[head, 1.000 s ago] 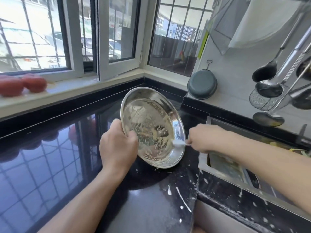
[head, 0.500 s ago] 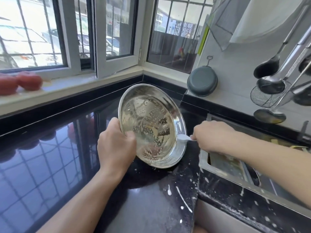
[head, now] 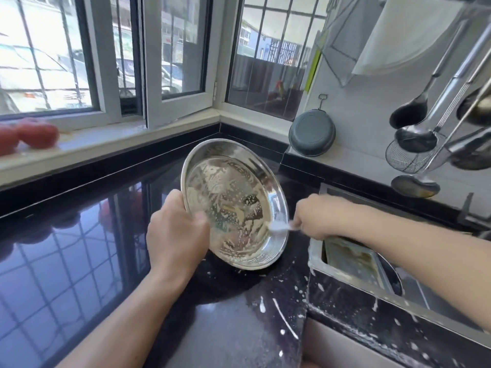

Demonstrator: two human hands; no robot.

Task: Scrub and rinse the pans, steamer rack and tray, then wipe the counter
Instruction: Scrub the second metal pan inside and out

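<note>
The left hand [head: 176,236] grips the near-left rim of the round steel pan [head: 235,201], thumb curled over the edge, tilting it up with its lower rim on the black bench [head: 79,261] just left of the sink [head: 345,282]. The right hand [head: 316,216] closes round a small white brush [head: 279,226], bristles against the pan's soapy inner wall at the lower right. A dirty tray [head: 356,264] lies in the sink, and white suds fleck the bench below the pan.
</note>
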